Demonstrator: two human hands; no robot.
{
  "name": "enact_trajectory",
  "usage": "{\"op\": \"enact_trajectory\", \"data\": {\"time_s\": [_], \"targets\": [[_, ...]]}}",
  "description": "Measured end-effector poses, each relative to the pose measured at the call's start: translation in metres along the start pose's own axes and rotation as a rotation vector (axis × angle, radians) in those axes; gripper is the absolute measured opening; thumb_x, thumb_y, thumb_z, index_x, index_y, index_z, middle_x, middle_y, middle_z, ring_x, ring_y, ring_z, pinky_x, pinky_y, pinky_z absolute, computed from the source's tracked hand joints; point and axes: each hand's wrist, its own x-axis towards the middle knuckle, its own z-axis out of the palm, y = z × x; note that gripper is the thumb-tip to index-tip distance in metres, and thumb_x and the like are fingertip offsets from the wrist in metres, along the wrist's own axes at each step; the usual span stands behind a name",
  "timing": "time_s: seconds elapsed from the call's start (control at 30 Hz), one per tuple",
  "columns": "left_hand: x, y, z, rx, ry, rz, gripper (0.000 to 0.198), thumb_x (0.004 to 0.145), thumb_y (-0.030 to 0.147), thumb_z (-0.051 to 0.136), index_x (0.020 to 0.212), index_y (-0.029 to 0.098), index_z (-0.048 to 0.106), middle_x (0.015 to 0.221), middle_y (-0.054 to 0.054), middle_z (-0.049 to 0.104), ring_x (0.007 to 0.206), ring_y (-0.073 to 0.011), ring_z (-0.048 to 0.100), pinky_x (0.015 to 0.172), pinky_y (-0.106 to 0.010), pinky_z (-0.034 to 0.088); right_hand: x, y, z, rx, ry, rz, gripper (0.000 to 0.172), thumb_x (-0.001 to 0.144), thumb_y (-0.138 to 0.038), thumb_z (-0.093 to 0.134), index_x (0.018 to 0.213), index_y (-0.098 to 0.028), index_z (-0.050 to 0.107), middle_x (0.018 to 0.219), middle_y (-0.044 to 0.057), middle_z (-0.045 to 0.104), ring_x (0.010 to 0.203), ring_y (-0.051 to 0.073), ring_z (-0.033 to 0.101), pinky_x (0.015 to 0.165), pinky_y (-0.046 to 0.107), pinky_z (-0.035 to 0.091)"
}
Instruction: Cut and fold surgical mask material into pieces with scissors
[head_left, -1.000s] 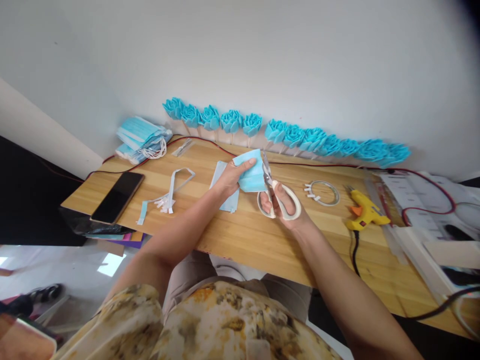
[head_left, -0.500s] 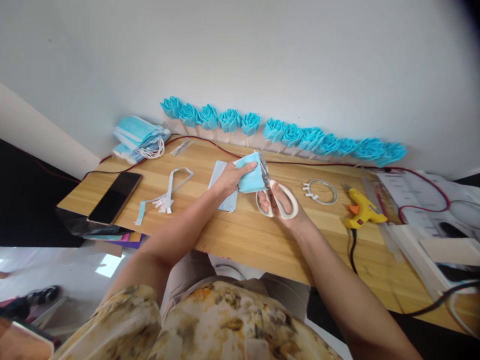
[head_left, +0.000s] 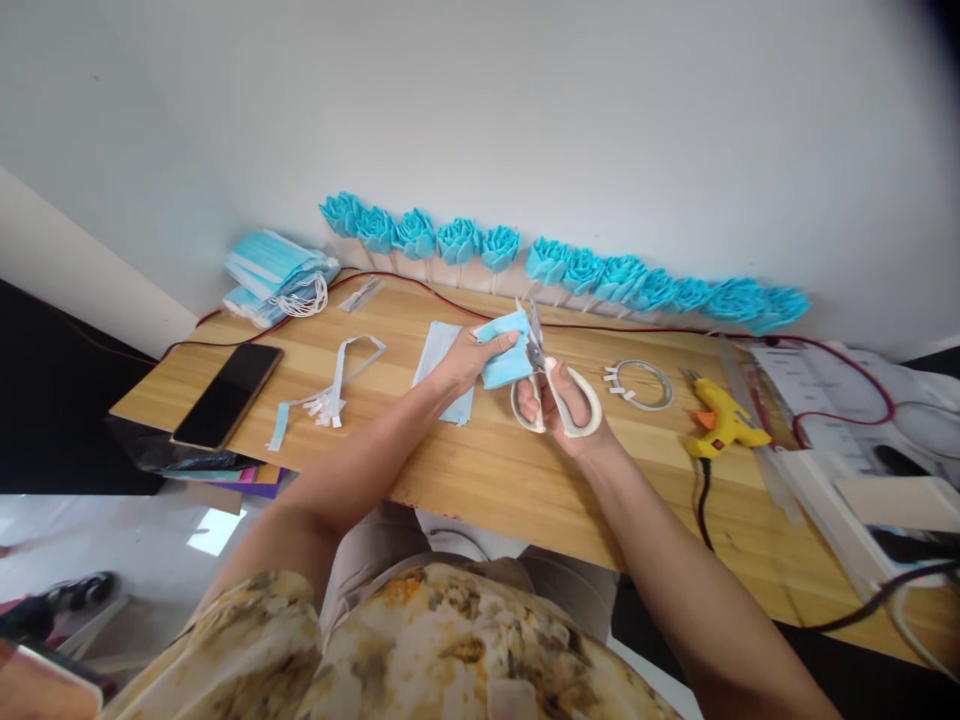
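My left hand (head_left: 463, 361) pinches a folded blue face mask (head_left: 508, 352) above the wooden table (head_left: 480, 470). My right hand (head_left: 564, 412) has its fingers through the white handles of a pair of scissors (head_left: 551, 390), whose blades are parted against the mask's right edge. A flat pale-blue mask piece (head_left: 444, 366) lies on the table just under my left hand.
A row of blue mask flowers (head_left: 570, 266) lines the wall. A stack of masks (head_left: 277, 275) sits back left, a phone (head_left: 228, 394) and cut white ear loops (head_left: 330, 392) to the left. A wire ring (head_left: 639, 383) and yellow glue gun (head_left: 721, 422) lie right.
The scissor blades, shut on the mask half a second ago, now stand parted. The mask looks more folded in my left hand. Both hands stay in nearly the same place.
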Motion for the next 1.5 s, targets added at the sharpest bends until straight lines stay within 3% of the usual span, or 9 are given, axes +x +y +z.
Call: {"op": "enact_trajectory", "data": {"time_s": [0.23,0.5,0.67,0.83,1.03,1.2,1.33,1.5], "targets": [[-0.002,0.003,0.001,0.016,-0.023,0.005,0.049,0.052,0.044,0.096,0.080,0.012,0.071,0.071,0.000,0.072,0.063,-0.0116,0.065,0.069,-0.028,0.052,-0.003,0.001,0.007,0.069,0.058,-0.004,0.058,0.077,-0.075,0.069,0.099,-0.022,0.060,0.059,-0.005,0.051,0.046,0.011,0.042,0.041,0.025,0.029],[-0.003,0.005,0.002,0.010,-0.045,-0.005,0.050,0.052,0.045,0.096,0.081,0.012,0.071,0.068,0.000,0.071,0.059,-0.0116,0.064,0.066,-0.028,0.054,-0.003,0.005,0.010,0.050,0.063,-0.010,0.060,0.076,-0.079,0.067,0.072,-0.020,0.056,0.053,-0.004,0.045,0.044,0.010,0.039,0.040,0.025,0.027],[-0.003,0.006,0.002,0.004,-0.039,-0.003,0.050,0.051,0.044,0.096,0.080,0.012,0.071,0.067,0.000,0.071,0.059,-0.0117,0.064,0.066,-0.029,0.054,-0.003,0.007,0.009,0.051,0.053,-0.021,0.060,0.078,-0.077,0.067,0.068,-0.019,0.056,0.052,-0.004,0.044,0.043,0.009,0.039,0.040,0.025,0.026],[-0.003,0.006,0.002,0.009,-0.040,-0.018,0.051,0.050,0.046,0.096,0.079,0.012,0.071,0.068,-0.001,0.071,0.059,-0.0131,0.064,0.066,-0.031,0.055,-0.003,0.008,0.010,0.079,0.031,-0.056,0.053,0.083,-0.071,0.067,0.074,-0.020,0.058,0.055,-0.005,0.045,0.043,0.008,0.037,0.040,0.025,0.026],[-0.004,0.009,0.003,0.003,-0.026,-0.027,0.053,0.048,0.045,0.097,0.081,0.013,0.070,0.067,-0.001,0.071,0.059,-0.0142,0.065,0.064,-0.032,0.054,-0.004,0.009,0.011,0.088,0.056,-0.077,0.048,0.084,-0.067,0.070,0.094,-0.021,0.063,0.059,-0.006,0.047,0.043,0.009,0.037,0.038,0.024,0.026],[-0.003,0.009,0.001,0.010,-0.005,-0.007,0.051,0.048,0.044,0.097,0.078,0.013,0.070,0.066,-0.001,0.071,0.058,-0.0130,0.064,0.063,-0.029,0.053,-0.005,0.008,0.012,-0.001,0.063,-0.081,0.049,0.085,-0.066,0.069,0.072,-0.020,0.055,0.054,-0.005,0.046,0.040,0.007,0.036,0.036,0.023,0.023],[-0.001,0.011,-0.001,0.016,0.009,-0.002,0.048,0.047,0.042,0.097,0.075,0.013,0.070,0.066,0.000,0.071,0.059,-0.0117,0.064,0.067,-0.029,0.054,-0.005,0.005,0.011,-0.033,0.073,-0.067,0.053,0.081,-0.068,0.072,0.067,-0.020,0.051,0.052,-0.005,0.045,0.040,0.006,0.035,0.037,0.022,0.022],[0.001,0.014,-0.004,0.014,0.048,-0.001,0.051,0.044,0.043,0.098,0.078,0.014,0.074,0.072,-0.002,0.074,0.064,-0.0156,0.067,0.071,-0.032,0.056,-0.002,0.004,0.002,0.074,-0.033,0.044,0.057,0.076,-0.076,0.070,0.090,-0.022,0.062,0.057,-0.006,0.048,0.044,0.008,0.036,0.040,0.023,0.027]]}}
